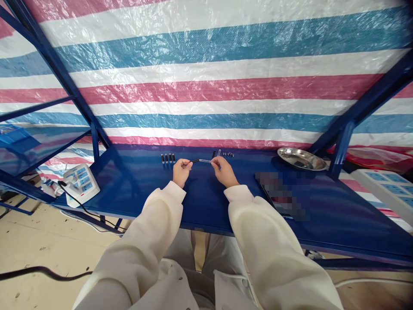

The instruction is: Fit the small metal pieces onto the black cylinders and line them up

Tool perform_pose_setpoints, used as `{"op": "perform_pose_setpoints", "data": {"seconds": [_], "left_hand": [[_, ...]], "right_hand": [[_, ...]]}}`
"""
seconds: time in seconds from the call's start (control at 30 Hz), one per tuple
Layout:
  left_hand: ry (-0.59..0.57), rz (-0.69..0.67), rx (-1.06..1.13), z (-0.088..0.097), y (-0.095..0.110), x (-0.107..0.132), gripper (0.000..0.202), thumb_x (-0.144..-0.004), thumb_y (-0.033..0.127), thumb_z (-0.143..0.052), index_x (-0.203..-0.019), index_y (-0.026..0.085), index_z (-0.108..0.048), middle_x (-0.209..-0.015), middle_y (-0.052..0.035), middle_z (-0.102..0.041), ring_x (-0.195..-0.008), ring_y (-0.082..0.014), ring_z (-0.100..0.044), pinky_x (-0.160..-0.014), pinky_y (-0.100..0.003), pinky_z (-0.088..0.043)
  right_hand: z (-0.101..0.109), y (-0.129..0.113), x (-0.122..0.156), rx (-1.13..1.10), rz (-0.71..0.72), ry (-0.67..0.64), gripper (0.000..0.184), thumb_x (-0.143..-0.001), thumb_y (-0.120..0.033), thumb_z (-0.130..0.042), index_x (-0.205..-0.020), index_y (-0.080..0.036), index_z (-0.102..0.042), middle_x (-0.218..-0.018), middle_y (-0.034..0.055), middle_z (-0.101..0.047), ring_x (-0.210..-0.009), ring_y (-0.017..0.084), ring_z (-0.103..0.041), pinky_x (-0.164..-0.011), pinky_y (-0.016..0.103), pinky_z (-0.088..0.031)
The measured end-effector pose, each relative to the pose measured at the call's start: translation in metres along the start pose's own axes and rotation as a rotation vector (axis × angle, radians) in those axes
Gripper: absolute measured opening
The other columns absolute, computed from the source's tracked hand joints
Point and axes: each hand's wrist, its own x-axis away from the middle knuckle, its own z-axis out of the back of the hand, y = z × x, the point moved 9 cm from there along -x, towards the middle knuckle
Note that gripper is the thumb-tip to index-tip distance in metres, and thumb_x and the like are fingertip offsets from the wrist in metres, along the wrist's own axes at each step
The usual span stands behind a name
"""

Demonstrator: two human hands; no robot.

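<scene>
Above the blue table, my left hand (182, 172) pinches a slim black tube (195, 161) between thumb and fingertips. My right hand (224, 172) grips the far end of a clear tube (205, 161). The two tubes lie end to end in one line; whether one sits inside the other is too small to tell. Several short black cylinders (167, 158) with pale lower ends stand in a row left of my hands. Just behind my right hand are another black piece (214, 153), another clear piece (219, 152) and several small shiny metal parts (228, 154).
A round steel dish (302, 159) sits at the table's back right. Nearer lies a dark flat device (280, 196), partly blurred. A white power strip (81, 184) with a black cable is on the left edge. Blue frame bars (342, 142) and a striped sheet (206, 94) close the back.
</scene>
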Motion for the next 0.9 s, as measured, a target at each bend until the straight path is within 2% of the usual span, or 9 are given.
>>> {"op": "perform_pose_setpoints", "data": {"seconds": [0.4,0.6,0.9], "left_hand": [[0.004,-0.021,-0.011,0.001,0.000,-0.002,0.010,-0.071,0.019,-0.066,-0.077,0.015,-0.060,-0.072,-0.0008,-0.063,-0.057,-0.0095,-0.057,-0.061,-0.025,-0.049],[-0.147,-0.081,-0.030,-0.013,0.004,0.001,0.014,-0.072,0.025,-0.067,-0.080,0.014,-0.066,-0.074,-0.0027,-0.067,-0.060,-0.0110,-0.059,-0.062,-0.026,-0.048],[-0.218,-0.082,-0.012,-0.020,0.002,0.004,0.023,-0.066,0.030,-0.073,-0.080,0.013,-0.067,-0.076,-0.0040,-0.068,-0.058,-0.0102,-0.059,-0.056,-0.023,-0.046]], "right_hand": [[0.001,0.000,0.001,-0.039,0.070,0.039,0.015,-0.086,-0.025,-0.039,-0.088,-0.020,-0.053,-0.086,0.0070,-0.057,-0.083,0.019,-0.054,-0.079,0.031,-0.044],[0.000,-0.003,0.003,-0.126,0.166,0.077,0.016,-0.088,-0.031,-0.041,-0.087,-0.021,-0.054,-0.083,0.0062,-0.056,-0.076,0.020,-0.053,-0.074,0.034,-0.045],[-0.003,0.000,0.003,-0.171,0.149,0.067,0.018,-0.087,-0.033,-0.042,-0.088,-0.021,-0.055,-0.084,0.0063,-0.058,-0.076,0.019,-0.054,-0.075,0.034,-0.046]]}}
